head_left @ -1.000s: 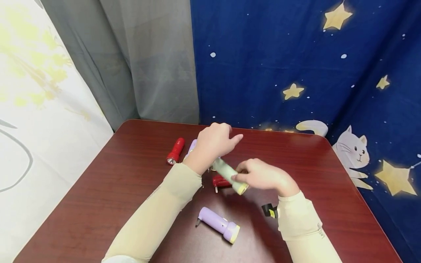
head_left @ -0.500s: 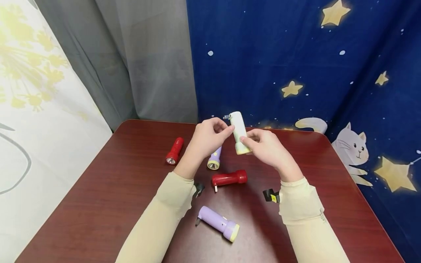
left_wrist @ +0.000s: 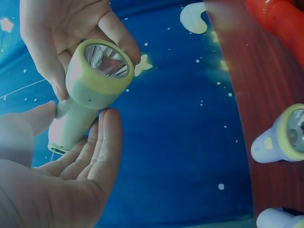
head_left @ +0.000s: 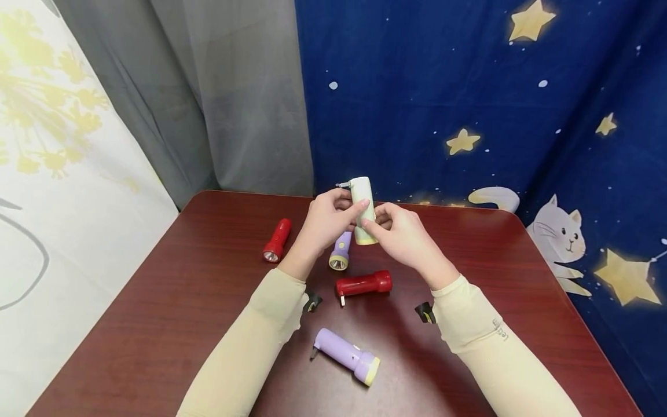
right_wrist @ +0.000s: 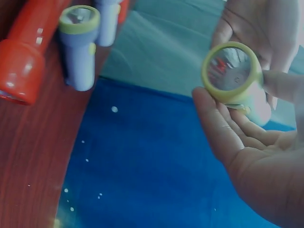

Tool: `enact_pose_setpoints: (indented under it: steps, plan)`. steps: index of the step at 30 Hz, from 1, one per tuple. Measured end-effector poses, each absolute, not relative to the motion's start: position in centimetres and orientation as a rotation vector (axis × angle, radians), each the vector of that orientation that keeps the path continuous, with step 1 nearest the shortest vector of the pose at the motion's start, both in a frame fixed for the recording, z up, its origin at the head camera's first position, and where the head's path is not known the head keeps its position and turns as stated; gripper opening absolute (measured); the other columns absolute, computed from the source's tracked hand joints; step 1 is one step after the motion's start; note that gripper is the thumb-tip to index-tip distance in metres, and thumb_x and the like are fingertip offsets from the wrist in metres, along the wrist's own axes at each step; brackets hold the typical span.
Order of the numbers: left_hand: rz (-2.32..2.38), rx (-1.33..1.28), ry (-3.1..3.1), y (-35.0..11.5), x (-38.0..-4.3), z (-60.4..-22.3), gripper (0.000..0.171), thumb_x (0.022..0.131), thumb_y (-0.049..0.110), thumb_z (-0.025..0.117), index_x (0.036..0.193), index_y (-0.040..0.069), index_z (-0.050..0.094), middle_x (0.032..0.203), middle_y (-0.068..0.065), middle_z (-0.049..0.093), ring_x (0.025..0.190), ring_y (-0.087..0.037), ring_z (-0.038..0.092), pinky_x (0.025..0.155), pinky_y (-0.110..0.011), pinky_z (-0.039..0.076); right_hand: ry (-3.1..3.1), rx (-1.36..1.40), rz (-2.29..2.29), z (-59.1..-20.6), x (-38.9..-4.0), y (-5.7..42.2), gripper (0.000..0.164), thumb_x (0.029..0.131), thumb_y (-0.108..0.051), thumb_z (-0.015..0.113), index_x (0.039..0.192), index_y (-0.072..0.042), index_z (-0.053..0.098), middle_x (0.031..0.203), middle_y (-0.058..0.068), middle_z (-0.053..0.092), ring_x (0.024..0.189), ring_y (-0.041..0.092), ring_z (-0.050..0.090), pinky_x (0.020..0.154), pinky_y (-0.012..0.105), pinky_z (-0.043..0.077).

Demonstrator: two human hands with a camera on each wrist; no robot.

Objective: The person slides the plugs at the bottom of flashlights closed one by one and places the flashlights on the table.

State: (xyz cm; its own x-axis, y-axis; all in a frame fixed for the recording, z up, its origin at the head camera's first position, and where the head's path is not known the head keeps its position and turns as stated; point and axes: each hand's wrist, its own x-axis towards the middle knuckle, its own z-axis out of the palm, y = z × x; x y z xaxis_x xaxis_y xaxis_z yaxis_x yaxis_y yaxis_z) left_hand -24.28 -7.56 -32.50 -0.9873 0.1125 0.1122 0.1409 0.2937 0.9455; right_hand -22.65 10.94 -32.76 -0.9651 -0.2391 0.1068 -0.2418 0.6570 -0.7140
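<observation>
A pale green flashlight [head_left: 363,194] with a yellow rim is held up above the far part of the table, almost upright with its lens end down. My left hand [head_left: 329,223] pinches it mid-body, thumb on the near side. Lower down, near the lens end, my right hand [head_left: 403,237] grips it between thumb and fingers. A thin metal piece sticks out leftward from its top end. The left wrist view shows the flashlight's reflector [left_wrist: 108,61] between both hands. From the right wrist, its yellow ring [right_wrist: 230,97] and clear lens face the camera.
On the dark red wooden table [head_left: 182,324] lie a red flashlight [head_left: 277,240] at left, another red flashlight [head_left: 365,282] in the middle, and a purple flashlight [head_left: 346,356] nearer. A further purple flashlight [head_left: 340,255] is partly behind my left hand. Curtains hang behind the table.
The pale green flashlight rose from low over the middle red flashlight, turned nearly upright, then shifted slightly left. My left hand, earlier reaching out apart from it, now holds it too.
</observation>
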Motion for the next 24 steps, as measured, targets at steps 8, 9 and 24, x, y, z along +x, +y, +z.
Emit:
enact_pose_setpoints:
  steps: [8, 9, 24]
  plan:
    - [-1.892, -0.325, -2.495, -7.9, -24.5, -33.5, 0.044, 0.101, 0.026, 0.075, 0.138, 0.002, 0.065, 0.124, -0.016, 0.076, 0.105, -0.028, 0.078, 0.087, -0.040, 0.066, -2.829, 0.462, 1.316, -33.6, -22.3, 11.5, 0.044, 0.106, -0.039, 0.065, 0.138, -0.009, 0.059, 0.122, 0.012, 0.075, 0.108, 0.026, 0.076, 0.092, 0.044, 0.060]
    - [-1.894, -0.339, -2.500, -7.9, -24.5, -33.6, 0.044, 0.102, 0.025, 0.074, 0.138, 0.002, 0.064, 0.126, -0.017, 0.075, 0.107, -0.028, 0.077, 0.088, -0.039, 0.066, -2.816, 0.482, 1.330, -33.6, -22.3, 11.6, 0.045, 0.106, -0.037, 0.065, 0.141, -0.009, 0.057, 0.124, 0.012, 0.075, 0.109, 0.026, 0.076, 0.093, 0.046, 0.060]
    - [-1.731, -0.545, -2.621, -7.9, -23.5, -34.0, 0.047, 0.104, 0.022, 0.070, 0.148, 0.007, 0.060, 0.136, -0.014, 0.072, 0.124, -0.030, 0.072, 0.107, -0.047, 0.059, -2.622, 0.780, 1.426, -33.5, -22.5, 12.8, 0.080, 0.098, -0.017, 0.078, 0.163, -0.029, 0.032, 0.137, 0.014, 0.065, 0.111, 0.028, 0.076, 0.092, 0.048, 0.065]
